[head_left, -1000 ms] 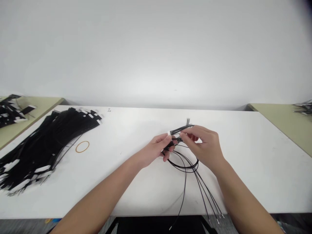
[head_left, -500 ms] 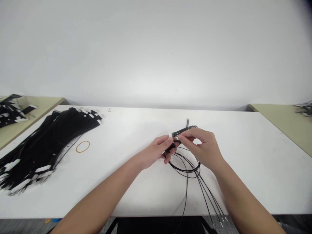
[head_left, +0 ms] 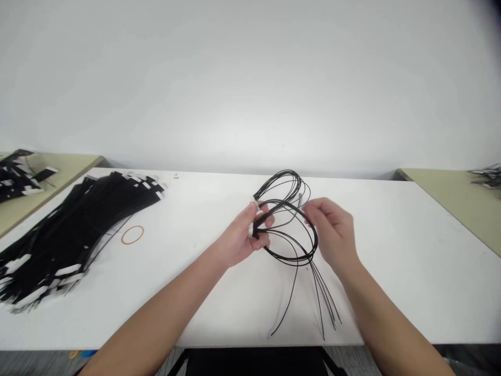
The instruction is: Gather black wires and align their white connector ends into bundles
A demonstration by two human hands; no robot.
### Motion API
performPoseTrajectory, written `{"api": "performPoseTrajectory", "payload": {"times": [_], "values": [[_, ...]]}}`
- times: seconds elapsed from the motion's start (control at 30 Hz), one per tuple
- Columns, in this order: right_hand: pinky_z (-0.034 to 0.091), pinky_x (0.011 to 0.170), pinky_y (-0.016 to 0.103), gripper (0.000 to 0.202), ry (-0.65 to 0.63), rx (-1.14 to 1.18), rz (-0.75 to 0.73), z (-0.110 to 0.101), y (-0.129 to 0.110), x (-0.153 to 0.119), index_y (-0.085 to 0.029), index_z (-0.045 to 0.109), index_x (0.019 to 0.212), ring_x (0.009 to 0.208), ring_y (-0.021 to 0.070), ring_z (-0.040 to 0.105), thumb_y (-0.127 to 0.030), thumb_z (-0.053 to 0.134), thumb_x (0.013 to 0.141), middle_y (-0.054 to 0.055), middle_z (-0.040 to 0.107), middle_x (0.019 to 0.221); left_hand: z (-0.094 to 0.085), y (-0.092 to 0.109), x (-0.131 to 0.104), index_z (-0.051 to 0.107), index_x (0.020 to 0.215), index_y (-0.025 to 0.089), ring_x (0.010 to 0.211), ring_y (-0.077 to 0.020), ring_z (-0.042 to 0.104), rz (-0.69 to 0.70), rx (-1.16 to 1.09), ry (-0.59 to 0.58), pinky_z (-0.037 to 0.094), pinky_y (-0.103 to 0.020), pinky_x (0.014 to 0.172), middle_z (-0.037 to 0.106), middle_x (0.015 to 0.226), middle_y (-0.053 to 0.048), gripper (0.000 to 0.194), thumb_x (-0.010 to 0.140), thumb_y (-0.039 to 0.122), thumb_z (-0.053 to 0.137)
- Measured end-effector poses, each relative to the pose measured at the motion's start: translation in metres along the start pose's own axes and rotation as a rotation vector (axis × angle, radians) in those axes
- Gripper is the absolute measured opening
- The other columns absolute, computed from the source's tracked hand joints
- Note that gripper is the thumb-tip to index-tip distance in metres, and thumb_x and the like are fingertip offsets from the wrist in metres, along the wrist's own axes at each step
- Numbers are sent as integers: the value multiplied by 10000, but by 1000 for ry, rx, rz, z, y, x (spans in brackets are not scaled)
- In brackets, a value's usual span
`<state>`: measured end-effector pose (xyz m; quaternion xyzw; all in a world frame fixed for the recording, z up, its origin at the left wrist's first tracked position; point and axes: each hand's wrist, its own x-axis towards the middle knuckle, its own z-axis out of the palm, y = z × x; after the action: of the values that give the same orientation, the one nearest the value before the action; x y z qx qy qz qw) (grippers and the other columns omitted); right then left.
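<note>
My left hand (head_left: 247,232) is closed around the white connector ends of a black wire harness (head_left: 314,237). From these ends the wires spread in two loops, one arching above the table's middle and a larger one lower down. Several loose wire ends trail toward the table's front edge. My right hand (head_left: 331,224) is at the right side of the loops, thumb and fingers pinched together at a thin wire. Its fingertips partly hide what they grip.
On the white table (head_left: 391,261), a large bundle of black wires with white connectors (head_left: 82,224) lies at the left. Beside it is a tan rubber band (head_left: 133,235). More wires rest on the side tables, left (head_left: 19,175) and right (head_left: 487,176).
My left hand has shifted slightly left with the connectors. My right hand has moved right, away from them, and the upper wires now spread into an open loop.
</note>
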<state>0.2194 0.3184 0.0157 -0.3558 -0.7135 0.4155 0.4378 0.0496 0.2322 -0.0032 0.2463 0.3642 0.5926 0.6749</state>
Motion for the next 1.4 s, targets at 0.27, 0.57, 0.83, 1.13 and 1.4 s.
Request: {"api": "performPoseTrajectory", "payload": {"times": [0.27,0.57,0.83,1.13,1.4], "values": [[440,627,237,95,-382,-202,-310,17,5,-10,-198,646,809,690,108,536,-189,553,825,16,604,785,-1,-1,1,453,904,233,392,3,377,13,-80,-40,369,-204,522,474,797,63,344,866,568,383],[455,643,256,88,-336,-202,-407,19,5,-12,-202,621,797,702,126,549,-142,559,779,23,602,782,-1,-4,1,453,913,234,394,6,372,10,-62,-59,386,-210,525,498,815,65,367,861,588,373],[380,532,232,86,-348,-436,-351,16,-3,-17,-215,576,854,557,100,459,-170,511,819,-3,577,707,0,-4,1,454,920,239,411,2,388,15,-39,-32,400,-217,540,491,832,58,365,851,592,396],[371,507,195,109,-342,91,-21,-3,-11,-6,-180,555,747,569,76,428,-228,651,766,-19,489,635,0,-3,2,462,938,241,398,13,359,-9,2,23,412,-214,526,515,892,49,358,843,584,426],[340,451,196,199,-159,433,229,0,-2,3,-181,553,793,487,54,390,-331,680,765,-35,460,615,1,-4,2,454,963,236,398,-10,424,-88,89,50,427,-226,515,577,915,4,391,829,603,432]]}}
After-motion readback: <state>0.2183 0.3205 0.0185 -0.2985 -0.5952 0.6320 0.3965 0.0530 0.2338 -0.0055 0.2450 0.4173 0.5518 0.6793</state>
